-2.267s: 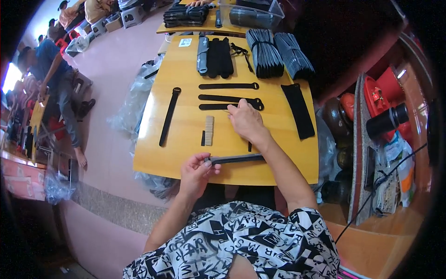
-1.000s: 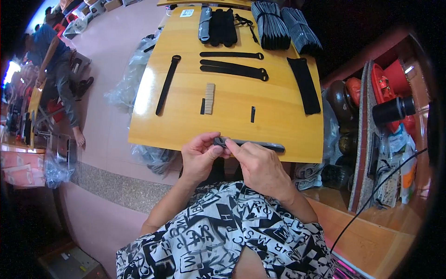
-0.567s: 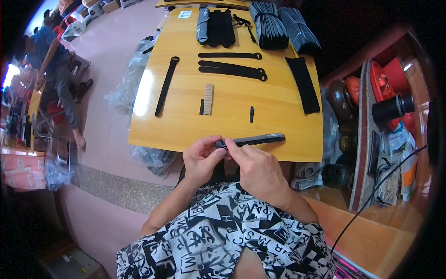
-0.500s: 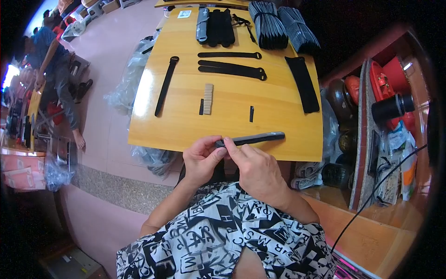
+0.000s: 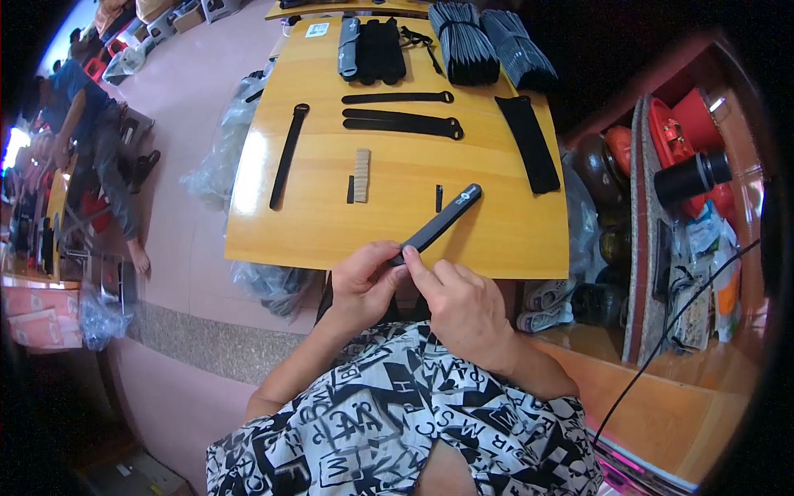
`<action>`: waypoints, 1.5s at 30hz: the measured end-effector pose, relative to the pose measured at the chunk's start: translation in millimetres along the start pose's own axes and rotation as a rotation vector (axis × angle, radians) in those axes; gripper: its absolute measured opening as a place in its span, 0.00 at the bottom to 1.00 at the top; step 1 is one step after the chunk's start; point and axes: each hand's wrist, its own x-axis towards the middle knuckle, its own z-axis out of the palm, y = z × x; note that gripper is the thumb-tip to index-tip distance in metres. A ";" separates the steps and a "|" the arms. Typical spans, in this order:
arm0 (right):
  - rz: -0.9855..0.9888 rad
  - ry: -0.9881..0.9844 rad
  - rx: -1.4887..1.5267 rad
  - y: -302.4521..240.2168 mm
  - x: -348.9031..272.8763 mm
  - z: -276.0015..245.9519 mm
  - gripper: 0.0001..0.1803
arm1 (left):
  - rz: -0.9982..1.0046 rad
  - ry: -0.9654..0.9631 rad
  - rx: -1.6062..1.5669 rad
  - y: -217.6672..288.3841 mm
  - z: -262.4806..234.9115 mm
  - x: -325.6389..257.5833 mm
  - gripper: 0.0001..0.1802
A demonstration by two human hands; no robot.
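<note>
A narrow dark grey folded strip point(image 5: 442, 220), with a small white mark near its far end, slants up and right over the table's front edge. My left hand point(image 5: 364, 285) pinches its near end between thumb and fingers. My right hand point(image 5: 467, 314) is closed beside it, with the index fingertip pressed on the same end. Just past the strip lies a short black piece point(image 5: 438, 198). Left of that, a ribbed beige stack point(image 5: 362, 175) sits against another small black piece point(image 5: 351, 189).
Black straps with looped ends point(image 5: 403, 123) lie across the yellow table point(image 5: 298, 240), one strap point(image 5: 289, 157) upright at left. A wide black band point(image 5: 528, 145) is at right. Bundled grey pieces point(image 5: 464, 45) stand at the back. Shelves point(image 5: 641, 240) flank the right; a person point(image 5: 95, 124) sits far left.
The strip's far end has swung away from me, from pointing right to slanting up and right, and its marked face now shows. Both hands keep hold of the near end.
</note>
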 end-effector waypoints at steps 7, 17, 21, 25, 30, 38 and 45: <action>0.004 0.093 0.161 11.2 -7.6 7.0 0.26 | -0.023 -0.054 0.051 3.7 5.4 3.3 0.12; -0.042 0.060 -0.108 9.1 -17.9 -10.1 0.24 | 0.072 -0.093 0.126 8.2 14.6 2.5 0.12; -0.004 0.098 0.135 25.6 -15.8 9.7 0.23 | 0.027 -0.071 0.115 2.8 18.4 2.1 0.10; 0.328 0.010 1.187 31.2 -13.6 15.4 0.26 | 0.009 -0.028 0.028 2.3 20.5 3.3 0.09; 0.169 0.015 0.890 32.8 -15.5 2.9 0.24 | 0.092 -0.121 0.134 8.3 16.6 7.5 0.09; 0.007 0.111 0.553 41.0 -13.9 1.0 0.22 | -0.013 -0.194 0.107 14.7 16.7 9.8 0.09; 0.365 -0.377 1.449 67.5 2.2 -9.2 0.18 | -0.111 -0.195 -0.101 15.7 16.4 10.4 0.08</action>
